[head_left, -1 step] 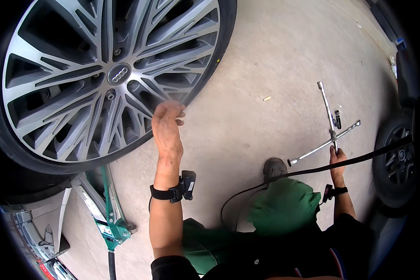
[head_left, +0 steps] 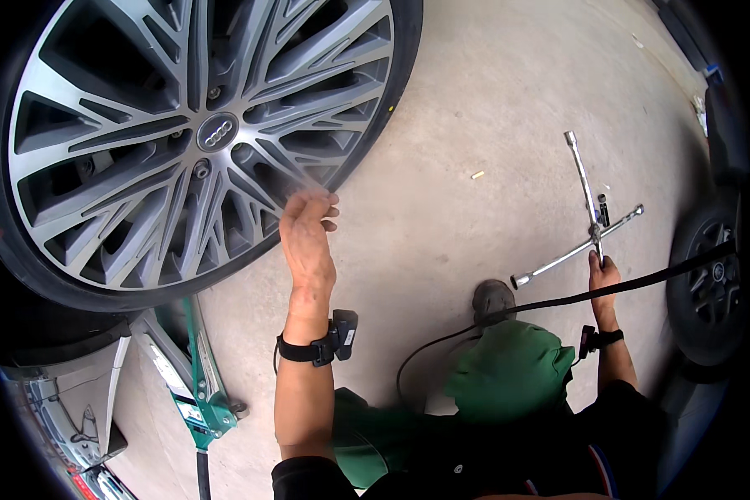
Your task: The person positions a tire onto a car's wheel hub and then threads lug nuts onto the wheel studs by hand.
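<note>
A large grey multi-spoke wheel (head_left: 218, 133) with a black tyre fills the upper left. Several bolts sit recessed round its centre cap. My left hand (head_left: 310, 237) is raised at the wheel's lower right edge, fingers loosely bent with gaps between them and nothing seen in them. Its fingertips are blurred, and I cannot tell if they touch the tyre. On the right, my right hand (head_left: 604, 273) grips one arm of a chrome four-way lug wrench (head_left: 583, 187). The wrench's other arms point up, left and right. Black straps with small devices circle both wrists.
A green floor jack (head_left: 212, 408) stands below the wheel. Beside the wrench lies a small dark object (head_left: 603, 208) on the concrete floor. A black hose (head_left: 633, 285) crosses my right forearm area toward another wheel (head_left: 708, 287). My shoe (head_left: 493, 300) rests nearby.
My left hand has shifted slightly right and down in the picture. The lug wrench, in my right hand, has moved a little upward.
</note>
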`<move>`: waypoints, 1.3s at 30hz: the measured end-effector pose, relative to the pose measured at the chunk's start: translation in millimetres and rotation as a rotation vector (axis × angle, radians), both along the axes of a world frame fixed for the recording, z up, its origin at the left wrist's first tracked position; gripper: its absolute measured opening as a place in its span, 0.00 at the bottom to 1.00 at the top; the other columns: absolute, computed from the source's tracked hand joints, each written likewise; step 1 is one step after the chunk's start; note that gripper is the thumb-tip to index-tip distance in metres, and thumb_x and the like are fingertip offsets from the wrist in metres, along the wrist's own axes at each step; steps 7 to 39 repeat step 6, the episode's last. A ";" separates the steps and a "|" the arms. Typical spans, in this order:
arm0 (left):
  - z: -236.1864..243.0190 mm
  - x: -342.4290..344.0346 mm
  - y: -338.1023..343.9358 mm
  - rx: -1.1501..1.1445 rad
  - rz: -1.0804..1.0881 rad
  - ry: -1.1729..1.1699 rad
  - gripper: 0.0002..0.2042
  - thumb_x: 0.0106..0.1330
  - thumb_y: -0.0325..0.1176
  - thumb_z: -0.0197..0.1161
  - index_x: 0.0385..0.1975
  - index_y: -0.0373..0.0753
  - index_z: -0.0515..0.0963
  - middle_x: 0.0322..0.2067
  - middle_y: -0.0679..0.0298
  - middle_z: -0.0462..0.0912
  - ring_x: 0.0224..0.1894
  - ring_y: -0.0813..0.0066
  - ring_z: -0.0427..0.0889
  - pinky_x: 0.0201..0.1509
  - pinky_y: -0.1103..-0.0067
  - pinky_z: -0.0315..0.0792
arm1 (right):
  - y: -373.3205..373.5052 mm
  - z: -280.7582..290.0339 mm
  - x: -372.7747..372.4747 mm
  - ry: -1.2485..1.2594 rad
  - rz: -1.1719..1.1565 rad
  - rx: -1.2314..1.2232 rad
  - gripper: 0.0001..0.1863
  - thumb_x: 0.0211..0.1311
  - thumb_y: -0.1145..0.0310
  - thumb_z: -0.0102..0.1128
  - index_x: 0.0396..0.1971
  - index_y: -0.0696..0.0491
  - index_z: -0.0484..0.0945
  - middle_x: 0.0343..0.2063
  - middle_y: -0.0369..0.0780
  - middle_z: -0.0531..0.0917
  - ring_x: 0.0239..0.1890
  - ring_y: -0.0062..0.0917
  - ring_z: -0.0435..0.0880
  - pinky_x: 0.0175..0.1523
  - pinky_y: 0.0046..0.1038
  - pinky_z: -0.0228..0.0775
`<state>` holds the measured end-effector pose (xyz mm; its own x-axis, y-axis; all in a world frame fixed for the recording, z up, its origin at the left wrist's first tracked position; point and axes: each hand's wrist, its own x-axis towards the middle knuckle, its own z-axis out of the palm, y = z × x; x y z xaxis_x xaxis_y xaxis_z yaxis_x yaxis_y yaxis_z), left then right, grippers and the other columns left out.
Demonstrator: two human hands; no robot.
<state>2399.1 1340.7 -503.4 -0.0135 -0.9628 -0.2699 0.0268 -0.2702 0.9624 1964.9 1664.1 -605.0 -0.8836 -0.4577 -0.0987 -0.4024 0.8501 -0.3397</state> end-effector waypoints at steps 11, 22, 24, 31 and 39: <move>-39.2 32.6 79.3 0.261 -0.024 0.093 0.08 0.60 0.27 0.55 0.35 0.35 0.79 0.33 0.62 0.83 0.34 0.76 0.79 0.38 0.80 0.70 | -90.1 85.5 132.2 -0.292 0.178 -0.352 0.31 0.69 0.45 0.62 0.26 0.63 0.77 0.15 0.39 0.69 0.23 0.22 0.63 0.29 0.31 0.60; -39.2 32.6 79.3 0.261 -0.024 0.093 0.08 0.60 0.27 0.55 0.35 0.35 0.79 0.33 0.62 0.83 0.34 0.76 0.79 0.38 0.80 0.70 | -90.1 85.5 132.2 -0.292 0.178 -0.352 0.31 0.69 0.45 0.62 0.26 0.63 0.77 0.15 0.39 0.69 0.23 0.22 0.63 0.29 0.31 0.60; -39.2 32.6 79.3 0.261 -0.024 0.093 0.08 0.60 0.27 0.55 0.35 0.35 0.79 0.33 0.62 0.83 0.34 0.76 0.79 0.38 0.80 0.70 | -90.1 85.5 132.2 -0.292 0.178 -0.352 0.31 0.69 0.45 0.62 0.26 0.63 0.77 0.15 0.39 0.69 0.23 0.22 0.63 0.29 0.31 0.60; -39.2 32.6 79.3 0.261 -0.024 0.093 0.08 0.60 0.27 0.55 0.35 0.35 0.79 0.33 0.62 0.83 0.34 0.76 0.79 0.38 0.80 0.70 | -90.1 85.5 132.2 -0.292 0.178 -0.352 0.31 0.69 0.45 0.62 0.26 0.63 0.77 0.15 0.39 0.69 0.23 0.22 0.63 0.29 0.31 0.60; -39.2 32.6 79.3 0.261 -0.024 0.093 0.08 0.60 0.27 0.55 0.35 0.35 0.79 0.33 0.62 0.83 0.34 0.76 0.79 0.38 0.80 0.70 | -90.1 85.5 132.2 -0.292 0.178 -0.352 0.31 0.69 0.45 0.62 0.26 0.63 0.77 0.15 0.39 0.69 0.23 0.22 0.63 0.29 0.31 0.60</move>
